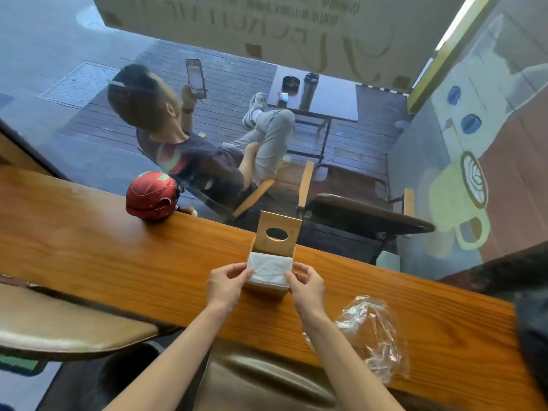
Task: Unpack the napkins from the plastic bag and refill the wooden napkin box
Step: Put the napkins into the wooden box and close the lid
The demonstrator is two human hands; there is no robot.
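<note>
I see my left hand and right hand pinching opposite edges of the white napkins, which sit in the wooden box with its lid up. The empty plastic bag lies on the counter. The window lettering is unreadable.

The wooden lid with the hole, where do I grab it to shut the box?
Grab the lid by its top edge, from above. It stands upright, hinged at the back of the napkin box, so that free edge swings down. Both hands first need to leave the napkins.
</note>
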